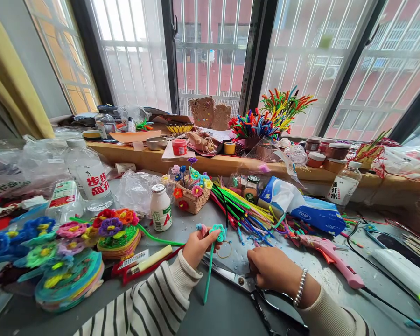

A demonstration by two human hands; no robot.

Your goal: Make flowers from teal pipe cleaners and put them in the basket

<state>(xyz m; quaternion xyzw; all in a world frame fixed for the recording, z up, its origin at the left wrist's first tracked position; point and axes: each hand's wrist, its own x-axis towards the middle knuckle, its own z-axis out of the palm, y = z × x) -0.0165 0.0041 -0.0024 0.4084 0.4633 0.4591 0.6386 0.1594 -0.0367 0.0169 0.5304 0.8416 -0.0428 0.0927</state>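
Note:
My left hand [197,246] is closed around a teal pipe-cleaner flower [217,232] with a green stem [209,280] that hangs down toward me. A pink bit of pipe cleaner sticks up by my fingers. My right hand [273,269], with a bead bracelet on the wrist, rests on the grey table with its fingers curled down over the handles of the black scissors [231,276]. I cannot make out whether the fingers grip them. A small wire ring [225,252] lies between my hands.
Stacks of finished pipe-cleaner flowers [70,266] fill the left. A small basket of flowers [192,191], a white drink bottle [160,208], loose pipe cleaners [245,212], a tissue pack [301,205] and a pink glue gun [332,259] lie ahead. A cluttered wooden shelf [213,163] runs below the window.

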